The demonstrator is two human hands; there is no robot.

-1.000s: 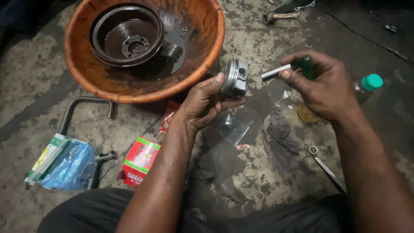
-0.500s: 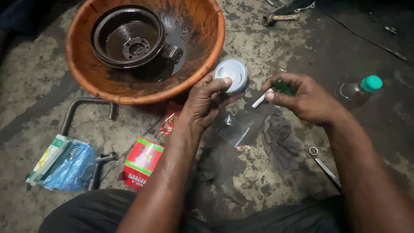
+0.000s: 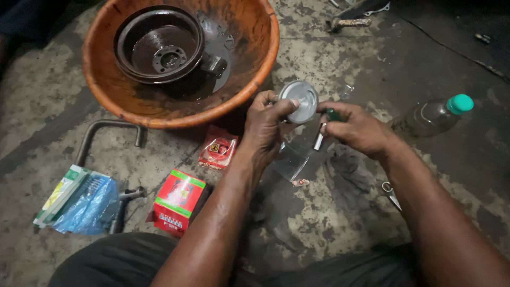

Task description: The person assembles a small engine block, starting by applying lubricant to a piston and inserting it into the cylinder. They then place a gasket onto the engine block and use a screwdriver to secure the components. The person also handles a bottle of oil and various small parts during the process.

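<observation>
My left hand grips a silver metal piston, its round flat crown turned up toward the camera. My right hand touches the piston's right side and holds a short silver pin that points down, together with a green-handled tool mostly hidden in the fingers. Both hands hover above a stained concrete floor, just in front of a large orange basin.
The basin holds dark liquid and a round metal drum. On the floor lie red cartons, a clear plastic wrapper, a blue-bagged packet, a bent metal bar, a green-capped bottle and a hammer-like tool.
The piston turned from lying sideways to crown-up. My right hand moved in from the right to the piston, and the pin swung from pointing left to pointing down.
</observation>
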